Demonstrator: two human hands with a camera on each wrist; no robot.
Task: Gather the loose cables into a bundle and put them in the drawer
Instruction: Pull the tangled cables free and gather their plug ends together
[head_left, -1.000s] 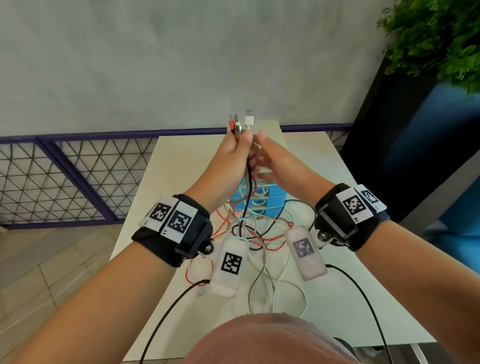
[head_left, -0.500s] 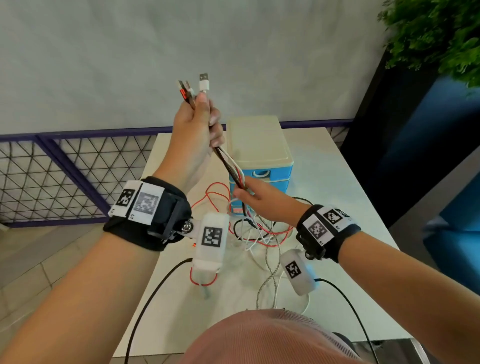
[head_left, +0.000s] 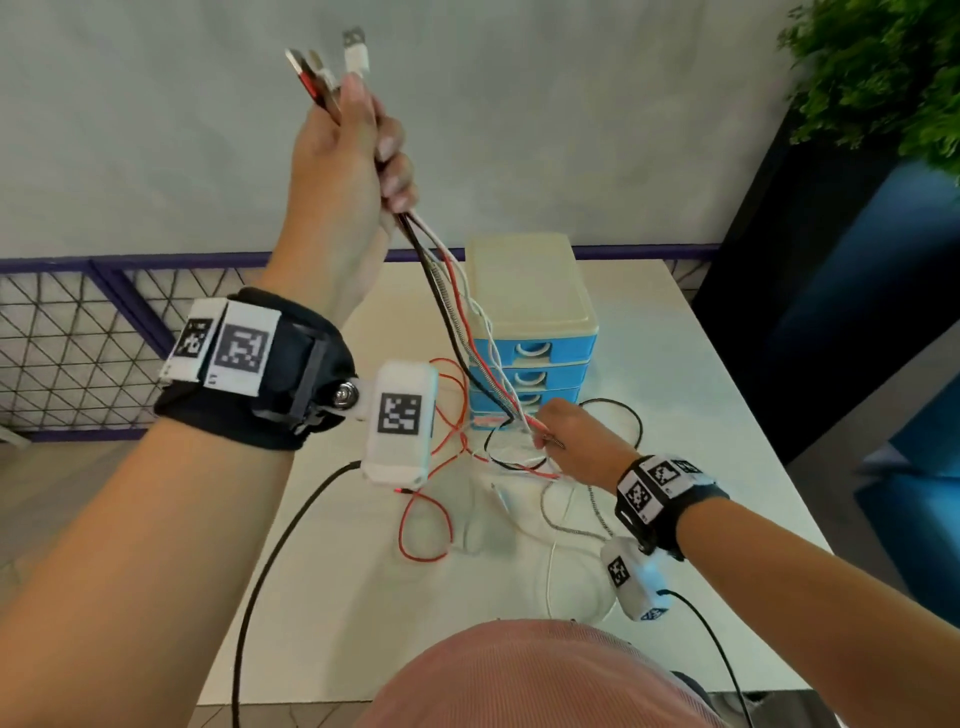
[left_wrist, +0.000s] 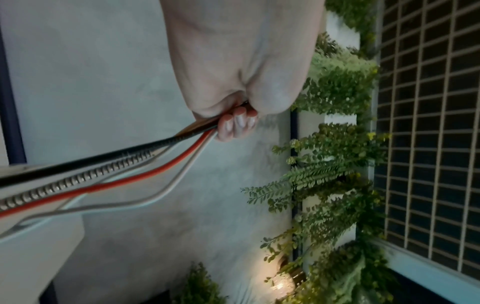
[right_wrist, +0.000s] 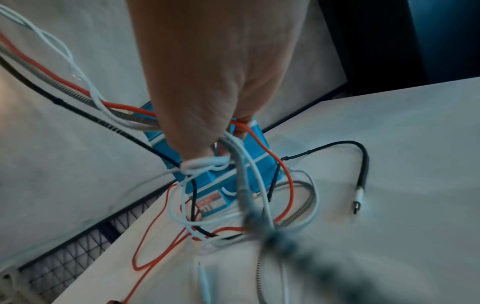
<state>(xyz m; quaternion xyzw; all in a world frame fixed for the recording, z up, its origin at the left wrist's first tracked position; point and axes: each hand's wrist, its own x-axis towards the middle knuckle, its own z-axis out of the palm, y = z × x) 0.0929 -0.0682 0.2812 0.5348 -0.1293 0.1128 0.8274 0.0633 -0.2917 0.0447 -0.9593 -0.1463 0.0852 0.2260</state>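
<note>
My left hand (head_left: 358, 156) is raised high and grips the plug ends of several cables (head_left: 457, 317), red, white, black and metal-braided. The plugs stick out above its fingers. In the left wrist view the fingers (left_wrist: 235, 125) curl round the same cables (left_wrist: 109, 176). The strands run taut down to my right hand (head_left: 566, 436), low over the table in front of the drawers, which holds them in its curled fingers (right_wrist: 233, 131). Below it, loose loops (head_left: 423, 530) lie tangled on the white table (head_left: 701, 415). The small blue drawer unit (head_left: 535, 358) with a cream top has its drawers closed.
A black cable end (right_wrist: 359, 193) lies on the table right of the drawer unit. A purple wire-mesh fence (head_left: 78, 332) runs along the left and behind the table. A dark planter with green foliage (head_left: 883, 67) stands at the right. Black camera leads hang from both wrists.
My left hand has lifted the plug ends well upward. My right hand has slid down along the strands toward the table, so the cables are now stretched between the two hands.
</note>
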